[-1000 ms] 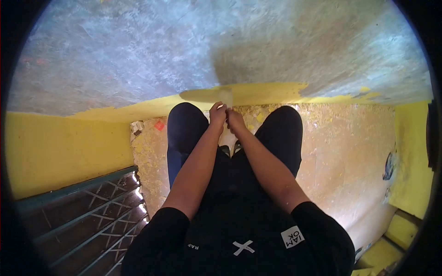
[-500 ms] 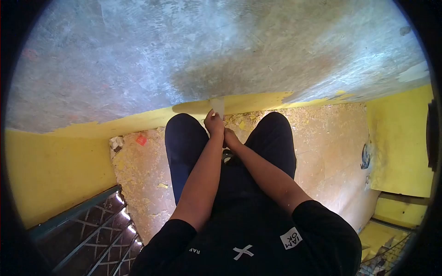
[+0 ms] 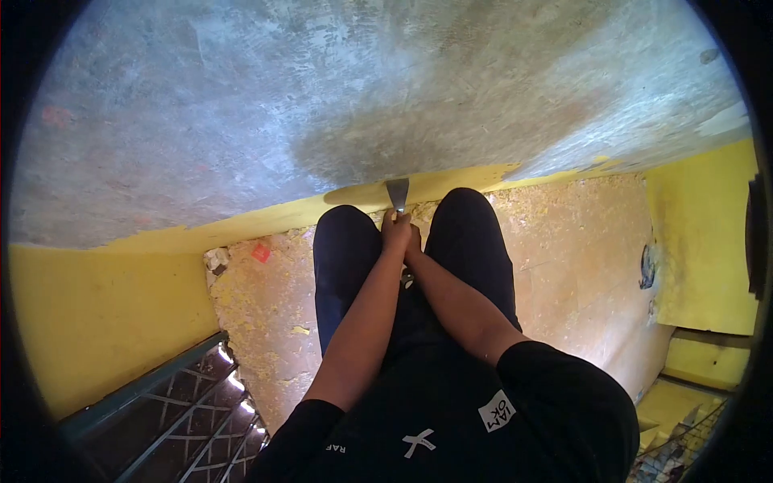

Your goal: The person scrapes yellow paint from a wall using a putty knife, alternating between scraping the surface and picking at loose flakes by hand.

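A scraper [image 3: 398, 191] with a flat, flared metal blade points away from me, its edge against the lower wall where the yellow paint [image 3: 354, 196] meets bare grey plaster [image 3: 241, 113]. My left hand [image 3: 395, 231] is closed round the scraper's handle just below the blade. Close against it, on the right, my right hand [image 3: 414, 243] is closed too, with its fingers mostly hidden; it seems to grip the same handle, whose lower part is out of sight. Both hands are between my knees.
Yellow flakes lie scattered over the tan floor [image 3: 564, 266]. A red scrap [image 3: 261, 253] and a pale lump [image 3: 216, 259] are at the left. A metal grille [image 3: 185, 402] stands lower left. A dark crumpled item [image 3: 647, 266] lies by the right wall [image 3: 700, 241].
Both hands and the scraper have moved slightly right. The blade has turned and now looks darker. My knees and the surroundings have shifted in view.
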A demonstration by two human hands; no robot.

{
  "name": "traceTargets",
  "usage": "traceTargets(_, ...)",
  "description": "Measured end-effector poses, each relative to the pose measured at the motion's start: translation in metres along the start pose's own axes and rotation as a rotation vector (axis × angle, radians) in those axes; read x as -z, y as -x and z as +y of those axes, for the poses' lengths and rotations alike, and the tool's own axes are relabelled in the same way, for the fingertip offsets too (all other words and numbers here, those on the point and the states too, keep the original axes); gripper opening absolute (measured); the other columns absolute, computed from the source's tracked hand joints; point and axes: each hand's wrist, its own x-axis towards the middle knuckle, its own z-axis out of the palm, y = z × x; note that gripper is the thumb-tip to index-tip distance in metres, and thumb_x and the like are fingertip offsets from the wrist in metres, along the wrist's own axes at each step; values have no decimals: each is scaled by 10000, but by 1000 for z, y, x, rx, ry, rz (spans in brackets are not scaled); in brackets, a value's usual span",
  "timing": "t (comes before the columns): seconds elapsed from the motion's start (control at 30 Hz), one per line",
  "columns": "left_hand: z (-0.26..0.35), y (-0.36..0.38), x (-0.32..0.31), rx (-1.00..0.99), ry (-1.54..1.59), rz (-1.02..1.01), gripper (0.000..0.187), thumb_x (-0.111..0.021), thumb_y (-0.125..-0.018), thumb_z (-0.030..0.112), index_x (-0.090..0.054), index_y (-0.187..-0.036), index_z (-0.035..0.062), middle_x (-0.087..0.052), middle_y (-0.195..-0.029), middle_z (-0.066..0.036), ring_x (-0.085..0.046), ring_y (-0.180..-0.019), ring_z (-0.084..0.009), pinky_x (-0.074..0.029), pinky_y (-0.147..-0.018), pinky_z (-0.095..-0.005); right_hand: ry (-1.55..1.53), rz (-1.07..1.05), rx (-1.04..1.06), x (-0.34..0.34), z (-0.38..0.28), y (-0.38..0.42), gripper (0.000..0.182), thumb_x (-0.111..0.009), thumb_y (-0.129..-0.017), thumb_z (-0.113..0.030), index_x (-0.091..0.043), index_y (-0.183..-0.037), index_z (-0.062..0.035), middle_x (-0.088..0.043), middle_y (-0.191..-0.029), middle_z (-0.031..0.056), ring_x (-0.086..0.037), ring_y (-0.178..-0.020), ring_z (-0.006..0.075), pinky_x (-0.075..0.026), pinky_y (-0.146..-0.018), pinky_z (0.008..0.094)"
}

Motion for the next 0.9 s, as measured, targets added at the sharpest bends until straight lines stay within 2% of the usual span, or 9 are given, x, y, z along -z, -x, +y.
traceTargets(0.13, 21, 13, 13, 191, 233, -111, 677, -779, -716, 110, -526, -1344, 104, -595, -1184, -154, -602, -1032, -272, -483, -896, -388, -15, 111, -244, 1, -18, 7, 549, -445, -942, -568, -745, -954, -108, -710, -885, 184, -695, -837, 353, -525, -706, 466)
traceTargets(0.23, 18, 9, 11, 202, 156, -171, 760, -803, -656, 51, -506, -1353, 116, -592, -1151, -136, -592, -1041, -275, -495, -879, -389, -106, 39, -175, 13, -29, 23, 543, -435, -955, -569, -730, -973, -114, -713, -877, 155, -690, -861, 324, -515, -709, 437)
traceTargets(0.33, 18, 10, 1, 183, 70, -90, 579, -717, -727, 62, -542, -1275, 124, -595, -1034, -111, -604, -933, -247, -483, -834, -367, -246, -6, -113, 14, -22, 18, 514, -461, -954, -551, -715, -964, -104, -709, -882, 153, -684, -847, 316, -504, -696, 415)
traceTargets(0.4, 12, 10, -9, 133, 156, -3, 756, -760, -633, -12, -476, -1319, 132, -574, -1075, -112, -589, -983, -288, -496, -841, -396, -326, -42, -99, 13, -11, 12, 500, -472, -956, -536, -706, -948, -94, -704, -878, 158, -681, -829, 317, -498, -686, 407)
traceTargets(0.5, -11, -8, -17, 104, 192, 31, 716, -711, -657, -35, -467, -1303, 152, -544, -1040, -99, -574, -937, -276, -491, -798, -390, -449, -148, 47, 5, -1, 0, 495, -481, -953, -532, -697, -929, -87, -696, -872, 168, -675, -820, 333, -495, -680, 413)
traceTargets(0.6, 23, 21, -5, 131, 251, -20, 701, -685, -665, -45, -456, -1294, 164, -517, -1003, -87, -564, -905, -262, -487, -765, -376, -529, -227, 152, 7, 6, -5, 492, -487, -951, -529, -691, -916, -82, -691, -868, 174, -672, -815, 343, -492, -676, 417)
traceTargets(0.77, 19, 14, -8, 215, 267, -96, 697, -692, -658, -64, -456, -1275, 158, -521, -995, -82, -559, -905, -238, -487, -773, -352, -153, 100, 30, 22, -2, 7, 527, -514, -944, -542, -734, -872, -68, -704, -801, 153, -680, -759, 296, -500, -666, 420)
traceTargets(0.83, 14, 13, -13, 212, 381, -198, 714, -691, -651, -82, -448, -1281, 152, -513, -1018, -87, -553, -918, -237, -489, -784, -359, -45, 131, -6, 33, -11, 13, 508, -524, -943, -527, -735, -882, -70, -704, -810, 161, -680, -759, 302, -499, -665, 425)
traceTargets(0.9, 16, 18, -15, 195, 393, -162, 722, -693, -646, -86, -444, -1281, 150, -513, -1024, -90, -554, -918, -240, -491, -785, -369, 60, 167, -40, 36, -12, 14, 488, -534, -943, -512, -736, -892, -71, -705, -820, 168, -680, -759, 308, -498, -664, 431)
